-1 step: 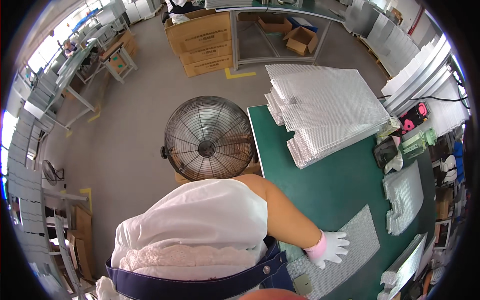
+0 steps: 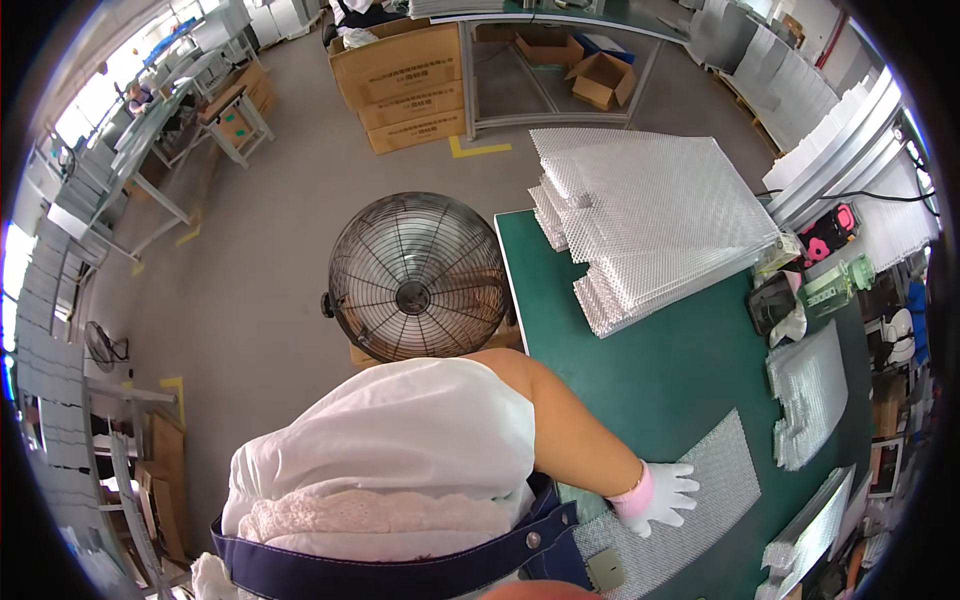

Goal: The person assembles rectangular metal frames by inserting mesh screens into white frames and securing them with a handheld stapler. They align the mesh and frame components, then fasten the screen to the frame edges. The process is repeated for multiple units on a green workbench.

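Observation:
My left hand (image 2: 660,497), in a white glove with a pink cuff, lies palm down with its fingers spread on a silver mesh sheet (image 2: 715,490). Nothing is gripped in it. The sheet rests on a green-topped table (image 2: 660,385), and its near part runs down to the lower edge by my dark blue apron strap (image 2: 400,562). A small olive square piece (image 2: 605,569) shows close to the strap. My right hand is out of the picture. Farther along the table rises a tall, uneven stack of similar mesh sheets (image 2: 660,220).
A black round fan (image 2: 413,298) stands left of the table. Along the table's right side are a wrapped silver bundle (image 2: 808,395), folded silver pieces (image 2: 808,530) and a green plastic item (image 2: 838,285). Cardboard boxes (image 2: 400,85) are stacked at the back, beside another workbench (image 2: 560,125).

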`<state>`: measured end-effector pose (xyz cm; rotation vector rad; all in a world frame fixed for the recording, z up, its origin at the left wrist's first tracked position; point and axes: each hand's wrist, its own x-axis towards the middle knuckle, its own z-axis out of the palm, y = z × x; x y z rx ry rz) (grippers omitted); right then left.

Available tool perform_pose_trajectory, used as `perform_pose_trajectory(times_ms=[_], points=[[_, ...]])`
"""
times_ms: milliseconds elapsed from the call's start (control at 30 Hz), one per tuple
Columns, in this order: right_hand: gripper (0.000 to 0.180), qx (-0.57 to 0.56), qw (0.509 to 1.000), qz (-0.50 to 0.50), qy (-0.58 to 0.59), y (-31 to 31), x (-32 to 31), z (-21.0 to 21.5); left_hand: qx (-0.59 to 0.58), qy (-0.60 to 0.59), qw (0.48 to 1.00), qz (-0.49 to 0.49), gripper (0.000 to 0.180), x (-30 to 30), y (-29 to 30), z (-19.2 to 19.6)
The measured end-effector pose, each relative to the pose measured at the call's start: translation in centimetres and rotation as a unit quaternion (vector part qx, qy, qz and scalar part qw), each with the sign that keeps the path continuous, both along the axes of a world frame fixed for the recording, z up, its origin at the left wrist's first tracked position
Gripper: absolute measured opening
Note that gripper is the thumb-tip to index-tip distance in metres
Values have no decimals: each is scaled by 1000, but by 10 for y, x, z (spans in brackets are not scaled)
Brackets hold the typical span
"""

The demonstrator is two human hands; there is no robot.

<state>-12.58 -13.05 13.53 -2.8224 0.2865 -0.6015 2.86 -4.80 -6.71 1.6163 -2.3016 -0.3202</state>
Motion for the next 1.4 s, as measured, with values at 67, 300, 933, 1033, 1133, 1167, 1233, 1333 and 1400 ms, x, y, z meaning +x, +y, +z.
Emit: perform_pose_trajectory(times_ms=[67, 300, 933, 1033, 1133, 1167, 1233, 1333, 1400], points=[[63, -12, 1000, -8, -8, 4, -1, 4, -43, 8, 999, 2, 66, 0, 0, -3], [68, -49, 996, -57, -40, 38, -23, 21, -113, 50, 992, 0, 63, 10, 9, 18], [66, 33, 962, -256, 92, 60, -84, -142, -48, -11, 999, -9, 65, 9, 11, 42], [65, 37, 962, -255, 88, 59, -84, -139, -48, -10, 999, -10, 65, 10, 11, 43], [65, 26, 963, -254, 83, 59, -84, -141, -50, -12, 999, -9, 65, 9, 11, 42], [65, 28, 963, -254, 82, 59, -85, -142, -52, -14, 999, -10, 65, 9, 10, 41], [65, 32, 963, -254, 81, 59, -84, -141, -50, -15, 999, -9, 65, 10, 11, 40], [65, 42, 961, -258, 89, 59, -84, -140, -46, -12, 999, -8, 65, 9, 10, 41], [65, 43, 961, -259, 87, 59, -84, -139, -45, -11, 999, -9, 65, 9, 10, 40]])
